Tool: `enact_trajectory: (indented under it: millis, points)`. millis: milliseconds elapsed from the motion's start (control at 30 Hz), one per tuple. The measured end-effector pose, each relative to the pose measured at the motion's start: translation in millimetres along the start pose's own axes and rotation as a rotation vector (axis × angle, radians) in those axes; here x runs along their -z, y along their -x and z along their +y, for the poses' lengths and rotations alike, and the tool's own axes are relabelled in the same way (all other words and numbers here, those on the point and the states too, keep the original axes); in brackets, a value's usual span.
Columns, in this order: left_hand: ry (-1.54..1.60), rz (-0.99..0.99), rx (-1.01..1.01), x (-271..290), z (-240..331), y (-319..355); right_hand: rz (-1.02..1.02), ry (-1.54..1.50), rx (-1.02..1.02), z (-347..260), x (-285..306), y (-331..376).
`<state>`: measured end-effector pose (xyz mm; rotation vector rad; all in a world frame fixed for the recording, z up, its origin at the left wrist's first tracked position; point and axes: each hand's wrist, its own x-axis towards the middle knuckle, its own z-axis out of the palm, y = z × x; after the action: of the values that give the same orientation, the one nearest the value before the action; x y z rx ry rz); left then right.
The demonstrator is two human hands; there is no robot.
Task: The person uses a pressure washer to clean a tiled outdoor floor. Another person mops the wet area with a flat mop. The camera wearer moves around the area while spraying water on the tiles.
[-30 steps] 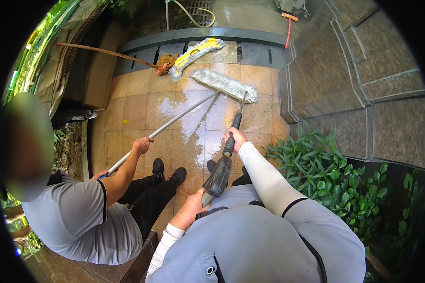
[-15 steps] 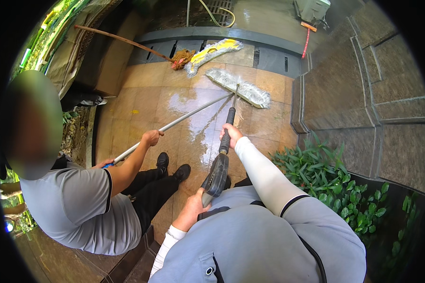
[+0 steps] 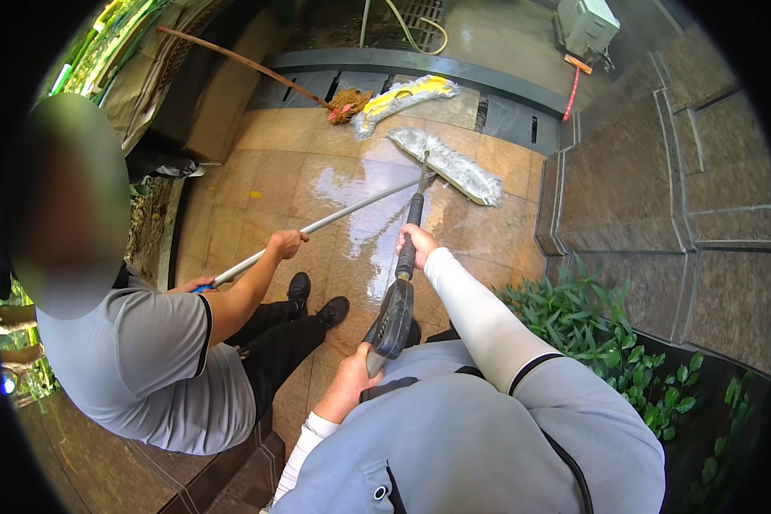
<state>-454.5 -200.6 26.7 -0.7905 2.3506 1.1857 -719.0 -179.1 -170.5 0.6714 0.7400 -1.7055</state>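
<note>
I hold a black pressure-washer gun (image 3: 394, 315) with both hands, its thin lance pointing away over the wet floor. My right hand (image 3: 417, 246) is closed around the ribbed grip of the lance. My left hand (image 3: 345, 383) is wrapped round the rear handle at my waist; its trigger fingers are partly hidden. Past the lance tip lies a fluffy grey-white mop head (image 3: 450, 164), fluffy side up. To my left, a co-worker in a grey shirt (image 3: 158, 360) grips the mop's metal pole (image 3: 334, 217) with both hands.
Beyond lie a yellow-backed mop head (image 3: 407, 101) and a brown mop (image 3: 348, 106) with a wooden handle. A dark raised kerb (image 3: 377, 60) crosses behind them. Green plants (image 3: 595, 325) and a stone wall (image 3: 634, 180) stand at right. An orange-headed brush (image 3: 577, 65) leans far right.
The view has shifted slightly, so the floor and mops appear farther right. The lance tip now points a little more to the left across the mop head. Both my grips are unchanged.
</note>
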Motion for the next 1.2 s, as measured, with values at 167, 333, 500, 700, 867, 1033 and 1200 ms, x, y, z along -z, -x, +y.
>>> enact_trajectory:
  millis: [167, 333, 500, 700, 867, 1033, 1200]
  points:
    - [0.006, 0.029, 0.038, 2.7, -2.5, 3.2, -0.01, 0.032, -0.027, 6.9, -10.5, -10.9]
    - [0.052, 0.049, 0.072, 5.2, -3.2, 4.6, -0.008, 0.045, -0.057, 11.2, -17.6, -23.5]
    - [0.087, 0.072, 0.072, 5.7, -7.8, 4.9, -0.036, 0.038, -0.074, 14.9, -21.9, -31.6]
    - [0.11, 0.055, 0.099, 6.9, -10.1, 3.0, -0.037, 0.102, -0.051, 14.5, -25.4, -31.2]
    - [0.102, 0.074, 0.081, 12.3, -7.3, 1.7, -0.009, 0.077, -0.063, 13.1, -35.6, -30.1]
    - [0.137, 0.07, 0.109, 15.8, -8.6, -1.1, -0.053, 0.115, -0.025, 15.5, -47.3, -35.8]
    - [0.137, 0.092, 0.102, 19.9, -12.8, -3.5, -0.064, 0.109, -0.051, 16.2, -52.1, -46.2]
